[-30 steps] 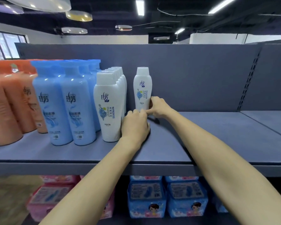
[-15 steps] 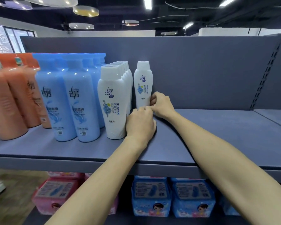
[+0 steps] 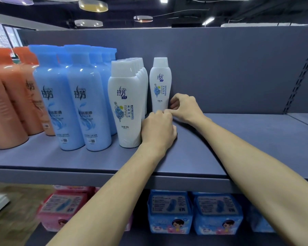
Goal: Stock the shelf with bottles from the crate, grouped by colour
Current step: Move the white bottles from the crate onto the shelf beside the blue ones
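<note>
A single white bottle point(image 3: 160, 86) stands upright at the back of the grey shelf point(image 3: 238, 139), just right of a row of white bottles point(image 3: 125, 107). My right hand point(image 3: 185, 108) is curled at this bottle's lower right side, thumb and fingertips touching it. My left hand point(image 3: 157, 130) rests on the shelf in front of the bottle's base, fingers curled, beside the front white bottle. Two rows of blue bottles point(image 3: 84, 103) stand left of the white ones, and orange bottles point(image 3: 9, 103) are at the far left. The crate is out of view.
The shelf's back panel point(image 3: 229, 71) rises behind the bottles, and a slotted upright point(image 3: 299, 77) marks the bay's right end. Pink packs point(image 3: 60, 210) and blue packs point(image 3: 194, 213) fill the lower shelf. A wooden floor point(image 3: 11, 196) shows at the lower left.
My right hand has slipped down the lone white bottle's side to its base and drawn slightly right. My left hand stays in front of it. The view has moved closer.
</note>
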{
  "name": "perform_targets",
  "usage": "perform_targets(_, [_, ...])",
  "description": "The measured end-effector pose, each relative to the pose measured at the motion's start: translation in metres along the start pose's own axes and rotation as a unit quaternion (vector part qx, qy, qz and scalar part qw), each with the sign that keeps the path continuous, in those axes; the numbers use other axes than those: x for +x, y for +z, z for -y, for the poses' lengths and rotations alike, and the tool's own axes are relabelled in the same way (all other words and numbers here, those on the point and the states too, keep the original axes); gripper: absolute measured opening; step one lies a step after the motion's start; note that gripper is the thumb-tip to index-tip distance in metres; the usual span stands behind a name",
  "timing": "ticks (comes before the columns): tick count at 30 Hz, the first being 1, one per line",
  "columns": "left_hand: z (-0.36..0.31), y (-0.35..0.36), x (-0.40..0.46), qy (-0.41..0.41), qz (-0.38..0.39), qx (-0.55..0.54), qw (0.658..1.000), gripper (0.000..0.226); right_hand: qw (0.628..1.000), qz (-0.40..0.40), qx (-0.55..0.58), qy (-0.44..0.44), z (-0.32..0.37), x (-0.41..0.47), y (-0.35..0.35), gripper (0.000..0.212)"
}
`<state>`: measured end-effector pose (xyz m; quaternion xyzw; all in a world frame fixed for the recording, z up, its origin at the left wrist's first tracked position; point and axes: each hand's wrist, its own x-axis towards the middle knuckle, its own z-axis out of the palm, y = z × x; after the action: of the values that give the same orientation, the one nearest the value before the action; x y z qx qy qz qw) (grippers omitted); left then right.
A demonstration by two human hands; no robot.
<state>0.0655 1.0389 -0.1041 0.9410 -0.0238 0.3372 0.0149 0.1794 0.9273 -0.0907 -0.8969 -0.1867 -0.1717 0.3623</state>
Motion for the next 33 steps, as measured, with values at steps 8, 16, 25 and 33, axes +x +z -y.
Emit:
perform_targets(8, [0.001, 0.000, 0.001, 0.019, -0.008, -0.017, 1.000, 0.013, 0.999, -0.003, -0.039, -0.034, 0.000, -0.013, -0.007, 0.034])
perform_targets(16, [0.001, -0.002, 0.001, 0.039, -0.007, -0.029, 0.999, 0.015, 0.997, -0.001, -0.074, -0.037, 0.004, -0.017, -0.010, 0.028])
perform_targets(25, [0.003, -0.004, 0.001, 0.070, -0.005, -0.099, 0.993, 0.015, 0.991, -0.032, -0.128, -0.033, 0.009, -0.046, -0.038, 0.025])
perform_targets(33, [-0.005, -0.042, -0.024, 0.137, 0.008, -0.132, 0.982, 0.013, 0.975, -0.083, -0.196, -0.063, 0.030, -0.152, -0.072, 0.034])
